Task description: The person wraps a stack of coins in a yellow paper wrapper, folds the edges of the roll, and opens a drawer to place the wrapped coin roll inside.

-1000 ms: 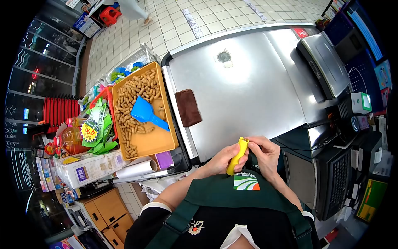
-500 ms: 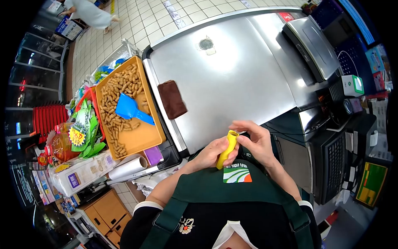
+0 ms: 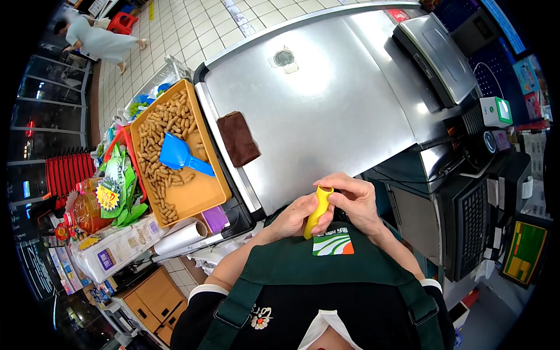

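Both hands are at the yellow tube-shaped roll (image 3: 319,211) in front of the chest, its hollow upper end facing up and away. My left hand (image 3: 296,216) is closed around its lower left side, thumb lying along it. My right hand (image 3: 356,202) pinches the rim at the upper end, fingers curled over the top. I cannot make out exactly what the roll is. Just beyond the hands lies the steel counter (image 3: 326,128), with a folded brown cloth (image 3: 238,139) near its left edge.
Left of the counter, an orange tray (image 3: 204,195) holds peanuts (image 3: 163,140) and a blue scoop (image 3: 184,156). Green packages (image 3: 119,186) and a bottle (image 3: 87,210) stand beyond it. A keyboard (image 3: 469,227) is at right. A person (image 3: 96,41) walks at upper left.
My right hand's fingers have closed down onto the roll's upper rim from a looser, more raised pose. The person in the background has moved down and left in the view.
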A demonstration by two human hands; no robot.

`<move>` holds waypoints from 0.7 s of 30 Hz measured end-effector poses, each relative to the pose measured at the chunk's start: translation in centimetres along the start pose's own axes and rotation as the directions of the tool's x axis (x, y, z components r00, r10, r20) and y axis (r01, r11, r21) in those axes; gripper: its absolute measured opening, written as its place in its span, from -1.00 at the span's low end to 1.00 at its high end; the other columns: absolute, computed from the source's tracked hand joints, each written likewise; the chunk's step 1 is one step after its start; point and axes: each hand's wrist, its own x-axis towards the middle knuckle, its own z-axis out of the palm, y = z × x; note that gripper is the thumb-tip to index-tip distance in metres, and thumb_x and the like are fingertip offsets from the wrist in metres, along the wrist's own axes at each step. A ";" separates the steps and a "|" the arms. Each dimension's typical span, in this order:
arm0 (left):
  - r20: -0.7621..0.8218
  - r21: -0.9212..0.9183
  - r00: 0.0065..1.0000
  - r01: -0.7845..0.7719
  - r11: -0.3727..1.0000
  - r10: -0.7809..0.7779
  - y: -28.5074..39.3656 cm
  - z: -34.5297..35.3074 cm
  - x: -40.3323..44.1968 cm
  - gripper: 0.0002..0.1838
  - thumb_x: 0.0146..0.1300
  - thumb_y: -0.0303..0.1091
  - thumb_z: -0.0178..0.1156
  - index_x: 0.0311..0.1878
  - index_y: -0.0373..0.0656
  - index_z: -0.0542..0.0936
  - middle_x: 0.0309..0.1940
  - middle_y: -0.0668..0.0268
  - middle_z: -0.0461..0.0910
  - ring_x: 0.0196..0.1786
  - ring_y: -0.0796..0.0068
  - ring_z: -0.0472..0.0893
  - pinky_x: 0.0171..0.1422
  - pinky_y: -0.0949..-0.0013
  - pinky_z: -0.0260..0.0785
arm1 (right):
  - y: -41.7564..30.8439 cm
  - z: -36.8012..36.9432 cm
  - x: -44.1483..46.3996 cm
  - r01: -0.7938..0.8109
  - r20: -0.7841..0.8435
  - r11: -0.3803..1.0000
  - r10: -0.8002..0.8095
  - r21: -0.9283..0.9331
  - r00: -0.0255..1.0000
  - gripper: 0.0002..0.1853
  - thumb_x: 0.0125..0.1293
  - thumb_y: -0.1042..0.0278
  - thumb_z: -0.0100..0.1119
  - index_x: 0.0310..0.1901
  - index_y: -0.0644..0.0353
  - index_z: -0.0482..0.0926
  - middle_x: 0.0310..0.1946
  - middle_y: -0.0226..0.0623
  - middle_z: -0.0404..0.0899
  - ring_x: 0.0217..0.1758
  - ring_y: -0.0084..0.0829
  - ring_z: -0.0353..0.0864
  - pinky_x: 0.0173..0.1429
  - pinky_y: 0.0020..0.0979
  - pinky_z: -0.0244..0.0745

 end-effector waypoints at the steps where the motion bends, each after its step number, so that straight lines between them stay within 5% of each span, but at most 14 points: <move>1: 0.000 -0.001 1.000 0.001 1.000 -0.001 0.0 0.0 0.0 -0.53 0.42 0.12 -0.11 -0.07 -0.18 0.35 -0.42 0.40 0.39 -0.50 0.64 0.35 -0.37 0.57 0.21 | 0.1 0.0 0.0 -0.001 -0.001 1.000 0.001 0.001 1.000 -0.72 0.20 0.60 0.14 -0.04 0.32 0.61 -0.11 -0.14 0.62 -0.03 -0.40 0.59 0.13 -0.39 0.45; 6: 0.014 -0.020 1.000 0.009 1.000 -0.009 -0.1 0.0 -0.2 -0.52 0.44 0.11 -0.17 -0.09 -0.21 0.35 -0.42 0.40 0.41 -0.49 0.65 0.36 -0.34 0.57 0.24 | -1.1 0.4 0.5 -0.169 0.066 0.969 0.159 0.181 0.985 -0.71 0.17 0.60 0.12 -0.05 0.33 0.62 -0.08 -0.13 0.62 -0.01 -0.39 0.59 0.11 -0.39 0.48; 15: 0.068 -0.087 0.998 0.003 0.996 0.003 -0.2 -0.2 0.0 -0.53 0.45 0.09 -0.17 -0.06 -0.21 0.34 -0.43 0.39 0.41 -0.49 0.65 0.36 -0.36 0.57 0.23 | 0.1 -0.3 0.9 0.080 0.099 0.996 -0.082 0.030 0.992 -0.71 0.18 0.54 0.15 -0.04 0.31 0.62 -0.11 -0.12 0.64 -0.02 -0.39 0.60 0.08 -0.40 0.50; 21: 0.039 -0.127 0.999 0.014 0.992 -0.009 0.0 0.0 0.0 -0.55 0.42 0.10 -0.09 -0.08 -0.16 0.37 -0.46 0.43 0.36 -0.54 0.66 0.32 -0.44 0.59 0.16 | 0.0 -0.1 1.5 -0.051 0.161 0.982 0.021 0.184 0.987 -0.72 0.22 0.43 0.21 -0.04 0.30 0.62 -0.14 -0.10 0.64 -0.05 -0.36 0.62 0.04 -0.42 0.52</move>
